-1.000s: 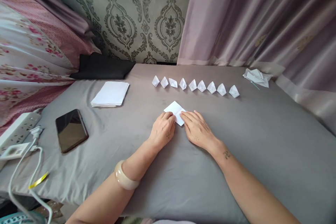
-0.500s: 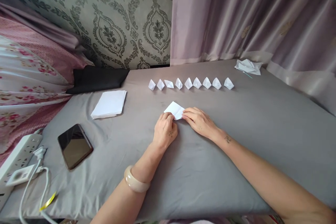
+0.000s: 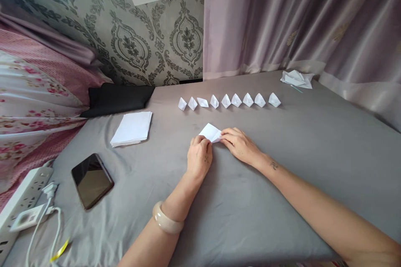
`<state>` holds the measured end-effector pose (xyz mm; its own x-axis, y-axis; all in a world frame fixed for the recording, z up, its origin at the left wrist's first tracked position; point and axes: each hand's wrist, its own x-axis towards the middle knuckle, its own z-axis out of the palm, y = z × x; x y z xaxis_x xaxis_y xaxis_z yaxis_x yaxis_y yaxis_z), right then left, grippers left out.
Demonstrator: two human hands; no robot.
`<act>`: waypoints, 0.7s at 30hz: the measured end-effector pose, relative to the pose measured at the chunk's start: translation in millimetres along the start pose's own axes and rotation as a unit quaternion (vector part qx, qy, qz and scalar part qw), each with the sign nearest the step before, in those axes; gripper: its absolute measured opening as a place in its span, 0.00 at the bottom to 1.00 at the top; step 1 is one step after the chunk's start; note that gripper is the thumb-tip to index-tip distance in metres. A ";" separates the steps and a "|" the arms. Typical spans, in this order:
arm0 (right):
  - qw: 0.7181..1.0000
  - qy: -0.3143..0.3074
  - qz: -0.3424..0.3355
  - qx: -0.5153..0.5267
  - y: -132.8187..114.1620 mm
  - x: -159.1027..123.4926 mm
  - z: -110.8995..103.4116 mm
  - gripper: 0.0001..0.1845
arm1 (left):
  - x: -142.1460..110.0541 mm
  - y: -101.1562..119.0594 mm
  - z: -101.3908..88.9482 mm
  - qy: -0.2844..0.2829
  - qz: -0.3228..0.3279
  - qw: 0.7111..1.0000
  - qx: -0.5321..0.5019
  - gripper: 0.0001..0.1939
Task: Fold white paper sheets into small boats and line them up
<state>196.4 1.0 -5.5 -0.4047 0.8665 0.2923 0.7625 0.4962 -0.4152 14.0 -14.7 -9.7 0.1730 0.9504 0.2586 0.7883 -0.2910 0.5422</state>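
A small folded sheet of white paper (image 3: 210, 132) with creases lies between my hands at the middle of the table. My left hand (image 3: 199, 153) is closed on its near left edge, the thumb hidden behind the curled fingers. On the right corner, my right hand (image 3: 239, 144) pinches the paper between thumb and fingers. Beyond the hands stands a row of several small folded paper boats (image 3: 236, 100), one of them lying flatter than the others. To the left sits a stack of square white paper (image 3: 132, 128).
A smartphone (image 3: 92, 180) lies at the left, near a power strip (image 3: 26, 194) with a plug and white cables. Behind the stack is a black folded cloth (image 3: 117, 98). Loose folded papers (image 3: 297, 79) and a thin greenish stick (image 3: 296, 89) lie at the back right, by the curtain (image 3: 266, 21).
The view has shifted slightly, so things sit a little lower and to the right. Both hands stay on the folded paper, with only a slight change in the left hand's angle.
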 end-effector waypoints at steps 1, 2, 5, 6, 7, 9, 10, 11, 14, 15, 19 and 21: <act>1.000 0.009 0.013 0.009 0.2 0.7 1.5 0.14 | -0.1 -0.4 0.9 0.008 -0.007 1.000 -0.007 0.09; 0.999 0.020 0.029 0.020 0.0 1.5 3.1 0.14 | -0.1 -0.9 1.8 0.014 -0.013 1.000 -0.014 0.09; 0.994 0.056 0.078 0.060 -2.1 3.7 7.6 0.12 | 0.6 -2.2 3.6 0.020 -0.031 0.999 -0.030 0.08; 0.991 0.066 0.091 0.072 -2.9 4.4 8.9 0.12 | 1.0 -2.5 3.9 0.020 -0.034 0.999 -0.033 0.07; 0.989 0.073 0.101 0.081 -3.7 5.2 10.2 0.12 | 1.4 -2.5 3.9 0.019 -0.036 0.999 -0.036 0.08; 0.986 0.083 0.115 0.085 -5.0 6.6 12.8 0.12 | 2.1 -2.2 3.7 0.019 -0.038 0.998 -0.037 0.09; 0.985 0.087 0.123 0.080 -5.5 7.1 14.1 0.12 | 2.4 -2.0 3.5 0.019 -0.039 0.998 -0.037 0.09; 0.985 0.091 0.131 0.071 -5.8 7.6 15.4 0.12 | 2.8 -1.7 3.3 0.018 -0.040 0.998 -0.036 0.09; 0.983 0.098 0.153 0.037 -6.2 8.3 19.1 0.12 | 3.6 -1.2 3.5 0.019 -0.044 0.998 -0.032 0.10; 0.982 0.099 0.156 0.027 -6.2 8.3 20.1 0.11 | 3.9 -1.3 3.8 0.019 -0.045 0.998 -0.031 0.10; 0.984 0.093 0.151 0.001 -6.7 8.5 21.8 0.12 | 4.9 -2.0 6.1 0.028 -0.047 0.998 -0.030 0.08; 0.985 0.090 0.150 -0.009 -7.7 8.8 21.5 0.11 | 5.4 -2.0 7.0 0.034 -0.053 0.998 -0.028 0.07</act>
<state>176.1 5.9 -18.2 -0.0653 0.9494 0.3072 0.8434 0.2171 -0.4916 17.6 -8.2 -15.0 0.0493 0.9671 0.2494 0.7650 -0.1971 0.6132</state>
